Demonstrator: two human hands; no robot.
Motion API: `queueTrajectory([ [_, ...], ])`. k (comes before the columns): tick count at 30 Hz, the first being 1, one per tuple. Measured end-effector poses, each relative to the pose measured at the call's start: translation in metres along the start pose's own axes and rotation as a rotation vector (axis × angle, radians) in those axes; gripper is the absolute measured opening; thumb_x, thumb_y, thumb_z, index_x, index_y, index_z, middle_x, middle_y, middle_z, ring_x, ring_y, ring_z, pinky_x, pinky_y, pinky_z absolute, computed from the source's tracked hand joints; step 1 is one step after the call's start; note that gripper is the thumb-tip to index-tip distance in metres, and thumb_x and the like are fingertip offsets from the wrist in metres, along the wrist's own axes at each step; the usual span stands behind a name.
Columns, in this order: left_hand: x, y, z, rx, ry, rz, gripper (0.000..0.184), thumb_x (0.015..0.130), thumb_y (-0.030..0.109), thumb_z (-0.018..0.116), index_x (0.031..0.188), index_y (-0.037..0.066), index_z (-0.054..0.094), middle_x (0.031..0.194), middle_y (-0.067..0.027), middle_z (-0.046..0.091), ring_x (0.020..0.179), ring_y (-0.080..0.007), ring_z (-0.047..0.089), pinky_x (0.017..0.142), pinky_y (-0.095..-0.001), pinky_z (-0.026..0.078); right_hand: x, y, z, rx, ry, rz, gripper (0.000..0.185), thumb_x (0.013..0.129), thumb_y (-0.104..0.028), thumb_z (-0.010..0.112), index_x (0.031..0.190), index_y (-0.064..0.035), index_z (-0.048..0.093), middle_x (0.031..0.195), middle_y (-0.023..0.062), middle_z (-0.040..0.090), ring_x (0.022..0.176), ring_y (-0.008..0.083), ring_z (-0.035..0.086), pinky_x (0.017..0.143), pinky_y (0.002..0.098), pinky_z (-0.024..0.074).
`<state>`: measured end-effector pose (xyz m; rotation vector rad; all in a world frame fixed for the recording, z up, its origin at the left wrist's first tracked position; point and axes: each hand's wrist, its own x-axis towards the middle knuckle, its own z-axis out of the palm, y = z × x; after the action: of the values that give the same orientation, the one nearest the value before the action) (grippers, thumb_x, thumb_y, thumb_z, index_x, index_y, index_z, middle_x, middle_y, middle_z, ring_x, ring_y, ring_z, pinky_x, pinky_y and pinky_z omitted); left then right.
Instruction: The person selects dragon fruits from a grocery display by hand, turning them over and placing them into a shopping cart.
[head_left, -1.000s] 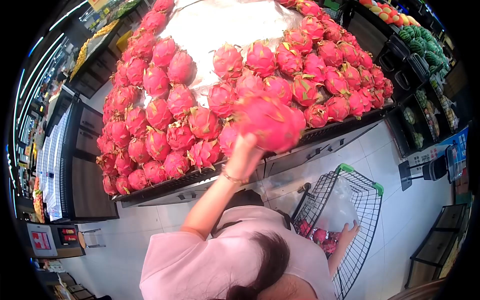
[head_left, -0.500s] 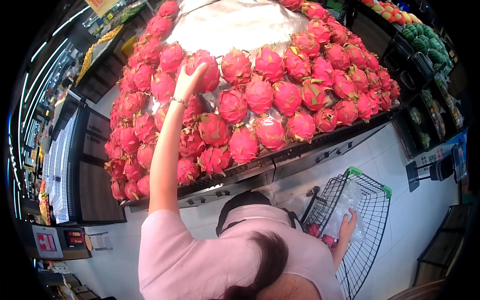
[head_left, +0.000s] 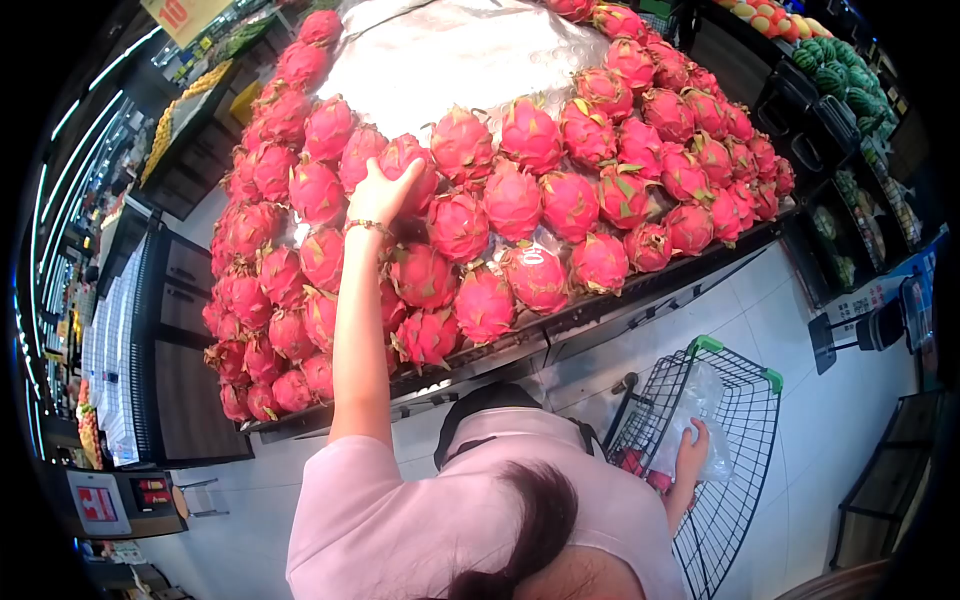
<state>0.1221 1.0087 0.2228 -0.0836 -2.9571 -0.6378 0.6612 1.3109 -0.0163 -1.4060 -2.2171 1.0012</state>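
Observation:
My left hand (head_left: 382,192) reaches over the fruit pile, its thumb and fingers spread around a pink dragon fruit (head_left: 408,160). More dragon fruits press close on every side, one of them (head_left: 362,155) touching its left. The held fruit's underside is hidden by my hand. Low on the right, my right hand (head_left: 690,455) grips a clear plastic bag (head_left: 702,405) above the shopping cart (head_left: 745,480). Some red fruit (head_left: 630,460) shows inside the cart, partly covered by the bag and the wire side.
A dark-edged display stand (head_left: 560,325) carries the heaped dragon fruits. White sheeting (head_left: 450,60) lies at its top. Watermelons (head_left: 850,85) sit on a stand at the far right, and a dark cabinet (head_left: 195,340) stands to the left. Pale floor tiles surround the cart.
My left hand has come down slightly toward me with the dragon fruit, lowering it among its neighbours. My right hand stays at the bag. The view has shifted a little.

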Motion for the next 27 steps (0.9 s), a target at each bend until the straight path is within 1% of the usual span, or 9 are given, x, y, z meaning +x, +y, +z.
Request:
queueTrajectory([
  [6, -0.004, 0.015, -0.019, 0.172, -0.130, -0.025, 0.101, 0.066, 0.078, 0.048, 0.127, -0.003, 0.042, 0.115, -0.0292, 0.054, 0.107, -0.0367, 0.055, 0.091, -0.0418, 0.043, 0.008, -0.009, 0.004, -0.030, -0.019, -0.038, 0.028, 0.083, -0.011, 0.052, 0.109, -0.0011, 0.055, 0.118, 0.0201, 0.052, 0.117, 0.0343, 0.045, 0.100, 0.0383, 0.0334],
  [9, -0.004, 0.017, -0.025, 0.295, -0.104, 0.014, 0.095, 0.067, 0.076, 0.050, 0.123, -0.001, 0.045, 0.118, -0.0265, 0.052, 0.102, -0.0374, 0.058, 0.088, -0.0432, 0.045, 0.012, -0.021, 0.004, -0.032, -0.026, -0.049, 0.027, 0.083, -0.010, 0.052, 0.109, -0.0010, 0.055, 0.117, 0.0203, 0.053, 0.116, 0.0343, 0.046, 0.100, 0.0385, 0.0336],
  [12, -0.014, 0.030, -0.029, 0.372, 0.010, 0.048, 0.088, 0.069, 0.070, 0.054, 0.122, 0.000, 0.047, 0.122, -0.0242, 0.048, 0.107, -0.0366, 0.054, 0.086, -0.0434, 0.046, 0.015, -0.025, 0.004, -0.044, -0.027, -0.046, 0.027, 0.083, -0.009, 0.052, 0.108, -0.0008, 0.056, 0.115, 0.0202, 0.054, 0.115, 0.0343, 0.047, 0.099, 0.0385, 0.0340],
  [15, 0.008, 0.020, -0.017, 0.394, 0.302, 0.367, 0.081, 0.067, 0.065, 0.061, 0.114, 0.000, 0.051, 0.125, -0.0223, 0.045, 0.112, -0.0340, 0.051, 0.081, -0.0441, 0.048, 0.018, -0.023, 0.008, -0.045, -0.025, -0.058, 0.026, 0.082, -0.009, 0.053, 0.107, -0.0005, 0.056, 0.115, 0.0201, 0.054, 0.115, 0.0344, 0.047, 0.099, 0.0386, 0.0343],
  [16, 0.014, 0.026, -0.015, 0.325, 0.357, 0.470, 0.074, 0.070, 0.059, 0.064, 0.114, 0.000, 0.051, 0.124, -0.0207, 0.048, 0.117, -0.0327, 0.046, 0.089, -0.0449, 0.043, 0.018, -0.031, 0.010, -0.035, -0.034, -0.057, 0.027, 0.082, -0.009, 0.053, 0.107, -0.0005, 0.056, 0.114, 0.0201, 0.054, 0.114, 0.0344, 0.047, 0.099, 0.0387, 0.0342],
  [19, 0.033, 0.045, -0.012, 0.376, -0.087, 0.462, 0.074, 0.073, 0.054, 0.064, 0.126, 0.005, 0.045, 0.122, -0.0208, 0.051, 0.117, -0.0377, 0.045, 0.097, -0.0482, 0.035, 0.017, -0.038, 0.017, -0.029, -0.052, -0.052, 0.027, 0.082, -0.009, 0.053, 0.107, -0.0004, 0.056, 0.114, 0.0201, 0.054, 0.114, 0.0347, 0.047, 0.099, 0.0389, 0.0342],
  [20, 0.038, 0.047, -0.011, 0.401, -0.190, 0.433, 0.073, 0.074, 0.052, 0.064, 0.130, 0.008, 0.043, 0.121, -0.0174, 0.054, 0.118, -0.0347, 0.046, 0.101, -0.0528, 0.026, 0.018, -0.038, 0.021, -0.026, -0.056, -0.052, 0.027, 0.082, -0.009, 0.053, 0.107, -0.0004, 0.056, 0.114, 0.0202, 0.054, 0.114, 0.0348, 0.047, 0.099, 0.0390, 0.0341],
  [23, 0.063, 0.026, 0.007, 0.371, -0.342, 0.461, 0.074, 0.075, 0.052, 0.062, 0.133, 0.012, 0.040, 0.121, -0.0121, 0.055, 0.117, -0.0304, 0.047, 0.101, -0.0543, 0.025, 0.021, -0.029, 0.027, -0.021, -0.057, -0.079, 0.026, 0.082, -0.009, 0.053, 0.107, -0.0001, 0.056, 0.113, 0.0202, 0.055, 0.113, 0.0351, 0.047, 0.099, 0.0392, 0.0341],
  [27, 0.052, 0.020, 0.020, 0.233, -0.053, 0.672, 0.067, 0.076, 0.045, 0.064, 0.133, 0.018, 0.040, 0.117, -0.0080, 0.059, 0.119, -0.0254, 0.045, 0.103, -0.0528, 0.021, 0.021, -0.019, 0.024, -0.044, -0.060, -0.070, 0.026, 0.082, -0.009, 0.053, 0.106, 0.0005, 0.056, 0.112, 0.0205, 0.055, 0.112, 0.0353, 0.048, 0.098, 0.0394, 0.0348],
])
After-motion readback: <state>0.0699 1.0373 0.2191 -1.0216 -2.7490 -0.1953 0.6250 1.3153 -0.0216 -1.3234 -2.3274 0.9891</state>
